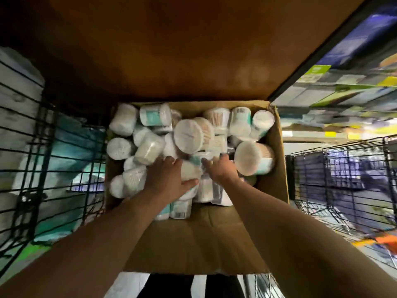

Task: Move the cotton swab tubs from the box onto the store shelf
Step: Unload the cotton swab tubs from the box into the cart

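- One view, head camera, looking straight down into an open cardboard box (278, 168).
- Box contents: a loose heap of cotton swab tubs (123, 122), round and clear-walled. Most lie on their sides, some end-on to the camera. Every tub seen is inside the box.
- Two larger tubs stand out. One lies on top at mid-heap (190, 136), the other against the right wall (253, 158). Both show tan sticks through the wall.
- Near end of the box floor is bare cardboard. The far flap (171, 50) stands up behind the heap and the near flap (193, 244) folds toward the person.
- Left hand (169, 179) is in the heap at the near-centre. Fingers lie over the top of a white tub (191, 172) and the thumb hooks under it, so it is grasping that tub.
- Right hand (221, 168) is just beside it, fingertips down among the tubs. Motion blur hides the grip, so clenched or released cannot be told.
- Labels: teal-and-white wraps on several tubs. Barcodes show on a tub at the near edge (180, 214) and on one at the far right (241, 110). No text is readable.
- Box sits between wire baskets on the left (43, 147) and right (343, 179). The left one holds white and teal packs, blurred.
- Store shelf (343, 93) is upper right, well apart from the hands. It carries blurred green, yellow and blue packaging, with yellow price tags along the edge, none legible.
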